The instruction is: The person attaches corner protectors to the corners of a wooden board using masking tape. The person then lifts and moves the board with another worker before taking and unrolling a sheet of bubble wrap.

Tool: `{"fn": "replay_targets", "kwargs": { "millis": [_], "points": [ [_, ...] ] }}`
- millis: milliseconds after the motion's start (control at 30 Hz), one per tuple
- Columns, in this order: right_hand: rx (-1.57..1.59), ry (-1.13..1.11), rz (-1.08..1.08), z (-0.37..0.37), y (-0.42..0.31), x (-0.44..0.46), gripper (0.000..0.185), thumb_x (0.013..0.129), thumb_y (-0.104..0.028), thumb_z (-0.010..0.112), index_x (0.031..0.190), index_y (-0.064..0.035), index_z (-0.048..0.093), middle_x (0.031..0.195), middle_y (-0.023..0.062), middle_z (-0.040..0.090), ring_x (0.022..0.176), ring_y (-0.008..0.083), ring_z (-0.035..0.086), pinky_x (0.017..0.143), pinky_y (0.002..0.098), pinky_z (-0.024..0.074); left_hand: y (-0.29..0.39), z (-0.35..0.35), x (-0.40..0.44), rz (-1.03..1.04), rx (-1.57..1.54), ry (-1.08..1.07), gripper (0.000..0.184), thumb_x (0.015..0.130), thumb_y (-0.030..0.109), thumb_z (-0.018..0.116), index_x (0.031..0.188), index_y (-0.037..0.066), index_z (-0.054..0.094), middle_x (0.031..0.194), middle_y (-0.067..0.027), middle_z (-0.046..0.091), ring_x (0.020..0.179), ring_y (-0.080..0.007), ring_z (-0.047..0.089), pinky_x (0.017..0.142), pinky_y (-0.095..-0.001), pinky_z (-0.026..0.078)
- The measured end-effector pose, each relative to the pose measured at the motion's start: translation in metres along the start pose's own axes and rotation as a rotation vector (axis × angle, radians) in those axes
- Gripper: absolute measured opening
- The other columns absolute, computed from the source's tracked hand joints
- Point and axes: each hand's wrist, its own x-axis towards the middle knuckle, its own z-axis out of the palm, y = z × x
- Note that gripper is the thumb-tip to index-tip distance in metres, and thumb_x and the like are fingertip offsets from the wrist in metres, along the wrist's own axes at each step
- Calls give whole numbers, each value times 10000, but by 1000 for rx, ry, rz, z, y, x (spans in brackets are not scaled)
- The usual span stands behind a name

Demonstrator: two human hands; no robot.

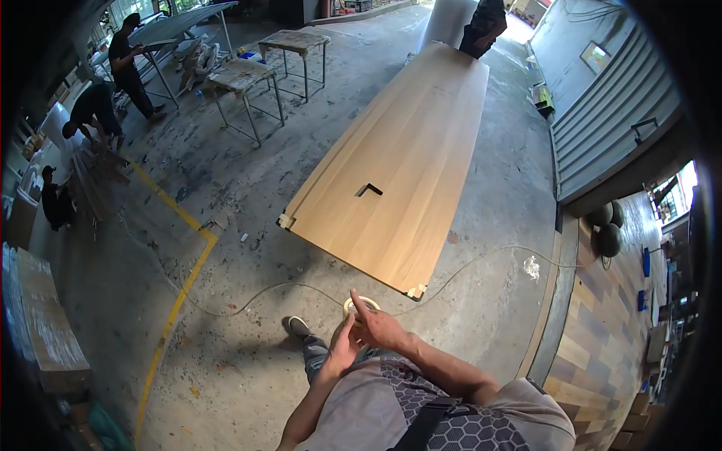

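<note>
In front of my body, both hands are close together, just short of the near end of a long wood-grain panel (398,150). A roll of pale tape (348,307) is at my right hand (380,328), whose fingers curl about it while one finger points up along it. My left hand (344,347) touches the right one, fingers bent together; whatever is between them is hidden. Pale tape (285,221) covers the panel's near left corner, and more tape (416,291) covers the near right corner. A black L-shaped piece (368,189) lies on the panel.
A person (485,28) stands at the panel's far end beside a large white roll (449,26). Work tables (244,75) stand left, with co-workers (129,64) beyond. A cable (278,286) crosses the floor. Wrapped boards (53,323) lie left; a sliding metal door (617,113) stands right.
</note>
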Motion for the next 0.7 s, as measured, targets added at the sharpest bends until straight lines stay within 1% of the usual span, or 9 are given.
{"fn": "replay_targets", "kwargs": {
  "millis": [100, 167, 233, 267, 367, 433, 500, 600, 700],
  "points": [
    [-55, 53, -217, 32, -29, 58, 985, 915, -298, 698, 1629, -28, 76, 1077, 238, 714, 998, 440, 676, 915, 501, 515, 69, -34, -12, 96, 123, 114, 430, 1030, 363, 623, 1360, 95, 561, 1176, -33, 670, 1044, -142, 655, 837, -303, 515],
    [-26, 18, -265, 46, -54, 100, 980, 923, -324, 716, 1619, -10, 103, 1117, 201, 719, 1059, 405, 667, 990, 473, 485, 119, -76, -16, 126, 220, 61, 388, 1026, 303, 627, 1336, 73, 578, 1136, -41, 686, 1010, -147, 664, 827, -288, 514],
    [-2, -1, -295, 36, -90, 134, 997, 934, -351, 728, 1617, 0, 92, 1175, 183, 714, 1083, 376, 668, 1026, 463, 464, 162, -101, -16, 216, 167, 177, 373, 1027, 281, 614, 1321, 53, 584, 1120, -59, 698, 1019, -161, 673, 856, -302, 523],
    [-10, 186, -315, 28, -102, 147, 893, 952, -320, 717, 1607, -29, 184, 1165, 175, 728, 1024, 340, 697, 964, 450, 509, 185, -107, -18, 241, 123, 262, 349, 1016, 273, 639, 1280, 48, 602, 1129, -69, 702, 1046, -174, 677, 896, -320, 528],
    [194, 306, 51, -6, -103, 198, 735, 958, -301, 708, 1544, -51, 342, 1134, 180, 743, 979, 327, 722, 877, 436, 555, 247, -141, -22, 305, 120, 420, 294, 976, 258, 717, 1183, 70, 628, 1142, -83, 693, 1065, -193, 674, 925, -342, 532],
    [235, 446, 202, -13, -53, 249, 570, 962, -309, 696, 1422, -42, 492, 1103, 186, 752, 969, 336, 734, 808, 419, 578, 281, -166, -19, 346, 125, 409, 239, 951, 181, 739, 1127, 85, 609, 1108, -71, 688, 1021, -200, 683, 940, -358, 542],
    [211, 534, 419, -21, 6, 295, 538, 952, -347, 704, 1355, -27, 547, 1121, 195, 748, 1025, 347, 726, 853, 417, 572, 311, -186, -13, 378, 221, 397, 261, 930, 128, 752, 1137, 71, 603, 1100, -75, 682, 1012, -189, 668, 940, -352, 534],
    [111, 667, 738, -28, 100, 358, 632, 923, -476, 698, 1344, -28, 554, 1153, 202, 740, 1106, 351, 699, 958, 442, 535, 358, -211, -8, 392, 359, 455, 314, 899, 77, 764, 1167, 58, 600, 1094, -56, 677, 1053, -148, 633, 905, -309, 500],
    [79, 781, 980, -37, 162, 407, 793, 861, -567, 700, 1370, 16, 529, 1355, 282, 613, 1259, 391, 607, 1069, 461, 467, 423, -226, 9, 336, 439, 542, 298, 851, 76, 794, 1106, 61, 642, 1034, -14, 665, 973, -133, 618, 885, -299, 473]
  ]
}}
